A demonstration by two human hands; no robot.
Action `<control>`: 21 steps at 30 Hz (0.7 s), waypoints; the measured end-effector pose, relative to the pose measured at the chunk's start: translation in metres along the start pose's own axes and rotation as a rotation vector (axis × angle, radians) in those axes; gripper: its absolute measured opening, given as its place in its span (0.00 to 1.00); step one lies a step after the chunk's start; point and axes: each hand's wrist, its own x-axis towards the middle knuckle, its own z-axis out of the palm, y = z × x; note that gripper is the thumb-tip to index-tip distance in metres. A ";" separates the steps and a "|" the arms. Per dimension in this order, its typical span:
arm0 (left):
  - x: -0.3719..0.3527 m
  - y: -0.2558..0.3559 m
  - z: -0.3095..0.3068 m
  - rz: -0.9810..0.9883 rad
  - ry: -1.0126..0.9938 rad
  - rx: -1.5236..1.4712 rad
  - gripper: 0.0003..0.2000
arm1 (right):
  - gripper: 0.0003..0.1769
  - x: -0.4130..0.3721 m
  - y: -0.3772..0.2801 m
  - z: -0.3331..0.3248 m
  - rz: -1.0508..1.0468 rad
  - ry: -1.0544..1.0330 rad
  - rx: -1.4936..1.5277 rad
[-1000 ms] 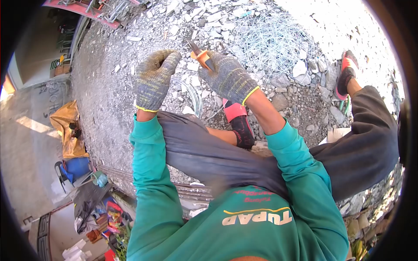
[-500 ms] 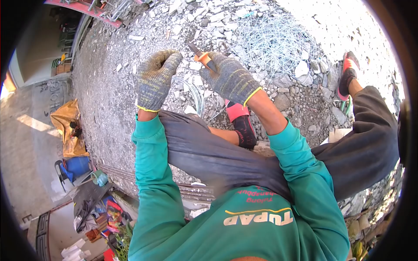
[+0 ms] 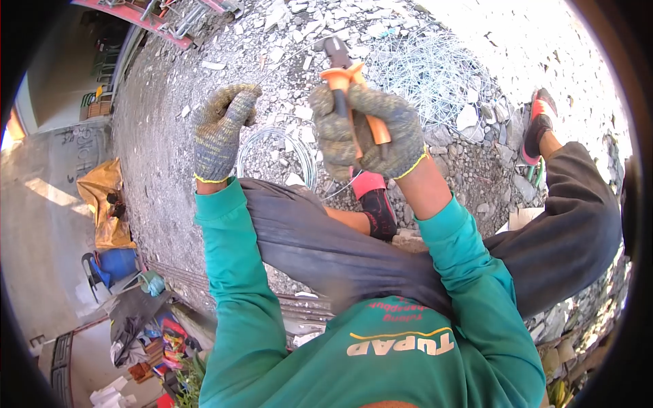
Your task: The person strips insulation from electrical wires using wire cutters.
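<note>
My right hand (image 3: 371, 129), in a grey knit glove with yellow trim, is wrapped round orange-and-black handled pliers (image 3: 342, 76). The handles are spread apart and the dark jaws point up and away from me. A thin wire (image 3: 289, 60) runs from the jaws down to my left hand (image 3: 224, 129). That gloved hand is closed, pinching the wire between thumb and fingers. Below and between my hands, a coil of wire (image 3: 312, 163) lies on the gravel by my leg. Beyond my right hand is a loose heap of cut wire pieces (image 3: 435, 78).
Broken stones and gravel (image 3: 170, 163) cover the ground. My sandalled foot (image 3: 541, 122) stands at the right. A red metal frame (image 3: 146, 20) is at the upper left. A brown sheet (image 3: 102, 204) and a blue container (image 3: 119, 263) are at the left, with steel bars (image 3: 183, 273) nearby.
My left hand has moved left and slightly down, away from the right. My right hand has turned, bringing the pliers upright with handles spread, and their jaws have moved up.
</note>
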 end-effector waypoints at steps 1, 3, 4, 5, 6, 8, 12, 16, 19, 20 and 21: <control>0.001 0.000 -0.001 0.011 -0.019 -0.009 0.10 | 0.20 0.003 -0.003 0.003 0.022 -0.374 0.197; 0.004 -0.002 -0.005 0.030 -0.074 -0.033 0.10 | 0.21 0.007 -0.011 -0.003 0.040 -0.566 0.372; 0.004 -0.001 -0.007 0.029 -0.061 -0.034 0.10 | 0.21 0.006 -0.014 0.000 0.046 -0.592 0.421; 0.005 -0.001 -0.006 0.001 -0.068 -0.043 0.11 | 0.20 0.006 -0.016 0.003 0.050 -0.577 0.371; 0.005 -0.001 -0.003 -0.027 -0.078 -0.052 0.11 | 0.20 0.004 -0.018 0.002 0.058 -0.574 0.371; 0.004 -0.003 0.004 -0.035 -0.017 0.001 0.11 | 0.19 -0.001 -0.023 -0.002 -0.100 0.203 -0.143; 0.011 -0.020 0.010 0.012 0.066 0.151 0.13 | 0.15 0.018 -0.012 -0.054 -0.002 0.671 -1.251; 0.011 -0.028 0.019 0.001 0.023 0.277 0.13 | 0.18 0.028 0.022 -0.052 -0.137 0.608 -1.871; 0.009 -0.028 0.024 0.007 -0.031 0.260 0.14 | 0.19 0.031 0.043 -0.047 -0.246 0.569 -1.864; 0.008 -0.029 0.026 0.005 -0.034 0.258 0.14 | 0.20 0.030 0.047 -0.043 -0.272 0.554 -1.861; 0.005 -0.025 0.029 -0.008 -0.036 0.221 0.14 | 0.20 0.030 0.050 -0.042 -0.272 0.572 -1.867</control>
